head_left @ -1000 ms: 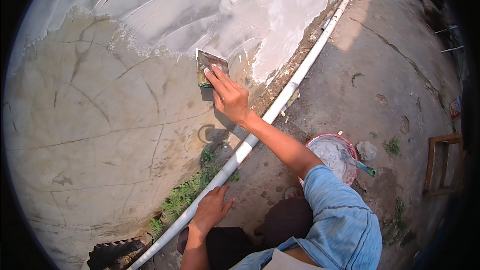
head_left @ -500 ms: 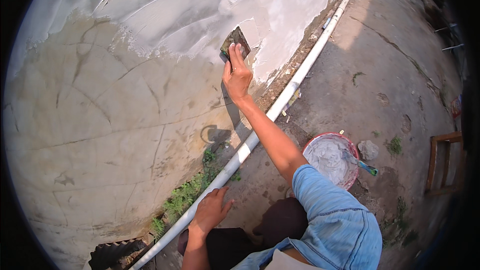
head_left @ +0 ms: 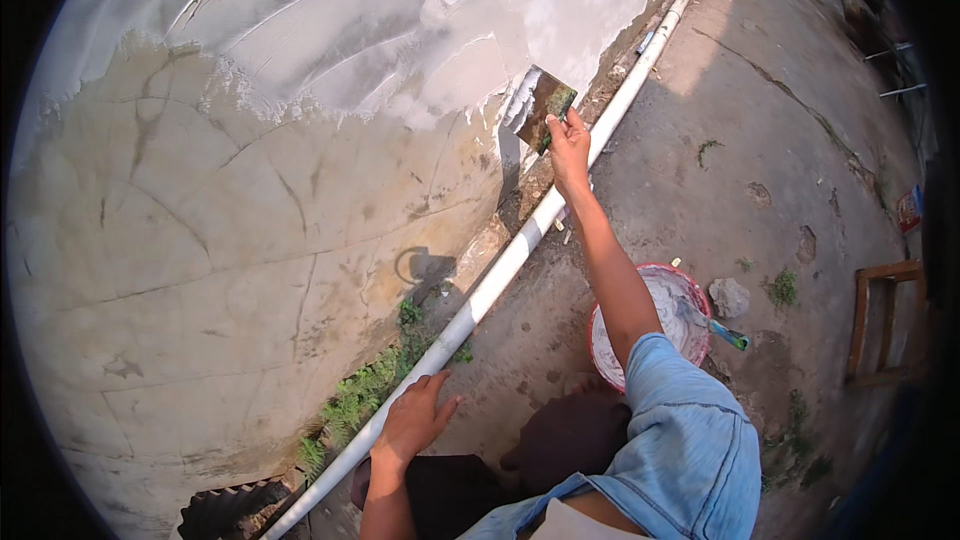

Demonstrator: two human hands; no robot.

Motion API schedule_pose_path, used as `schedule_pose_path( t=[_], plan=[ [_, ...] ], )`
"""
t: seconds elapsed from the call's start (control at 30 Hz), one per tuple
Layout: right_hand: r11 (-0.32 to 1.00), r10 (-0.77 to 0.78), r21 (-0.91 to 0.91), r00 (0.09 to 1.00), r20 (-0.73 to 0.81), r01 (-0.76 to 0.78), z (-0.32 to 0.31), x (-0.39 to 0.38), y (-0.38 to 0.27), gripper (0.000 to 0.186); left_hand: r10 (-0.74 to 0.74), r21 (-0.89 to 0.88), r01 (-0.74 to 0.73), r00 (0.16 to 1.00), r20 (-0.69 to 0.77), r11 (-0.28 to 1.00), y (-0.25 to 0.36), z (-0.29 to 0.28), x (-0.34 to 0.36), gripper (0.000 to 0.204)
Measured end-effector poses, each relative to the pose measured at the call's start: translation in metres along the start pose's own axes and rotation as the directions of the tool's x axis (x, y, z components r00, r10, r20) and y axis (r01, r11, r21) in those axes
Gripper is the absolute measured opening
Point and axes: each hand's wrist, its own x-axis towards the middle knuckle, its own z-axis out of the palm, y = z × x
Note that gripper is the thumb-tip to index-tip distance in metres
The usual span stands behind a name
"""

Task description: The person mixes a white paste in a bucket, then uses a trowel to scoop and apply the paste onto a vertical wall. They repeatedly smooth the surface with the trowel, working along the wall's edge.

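Note:
My right hand grips a flat, stained plastering blade by its near edge. White putty lies along the blade's left edge, which is at or close to the wall. Wet putty coats the wall's upper part in smeared arcs; below it the surface is bare, tan and cracked. My left hand hangs over the white pipe, fingers loosely stretched and holding nothing; whether it touches the pipe I cannot tell. Partly behind my right arm stands a red-rimmed bucket of white putty, with a blue-green handled tool in it.
The pipe runs diagonally along the wall's foot. Green weeds grow beside it. A stone lies right of the bucket on the cracked concrete ground. A wooden frame stands at the far right; corrugated sheeting shows lower left.
My right hand has moved right with the blade, from the wall's putty edge toward the pipe. The blade has turned, and putty now shows on its edge. My left hand stays nearly in place.

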Motion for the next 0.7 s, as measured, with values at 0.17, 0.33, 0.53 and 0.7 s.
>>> schedule_pose_path(
  t=[0.17,0.33,0.53,0.7],
  plan=[
    [0.979,0.033,-0.196,0.988,-0.149,-0.062,-0.006,0.054,0.034,0.014,-0.015,0.040,0.016,1.000,-0.021,0.999,-0.007,0.000,-0.007,0.047],
    [0.869,-0.103,-0.494,0.987,-0.122,0.029,0.008,0.062,0.028,0.020,0.021,0.015,-0.020,0.999,-0.044,1.000,-0.010,0.001,-0.011,0.046],
    [0.750,-0.338,-0.606,0.941,-0.007,0.265,0.064,0.013,-0.015,0.032,0.006,0.037,-0.004,0.999,-0.049,0.999,-0.009,-0.002,-0.014,0.046],
    [0.560,-0.516,-0.546,0.778,0.358,0.623,0.099,-0.087,-0.013,0.044,-0.016,0.035,0.017,1.000,-0.019,0.999,-0.003,-0.004,-0.012,0.046]
  ],
)
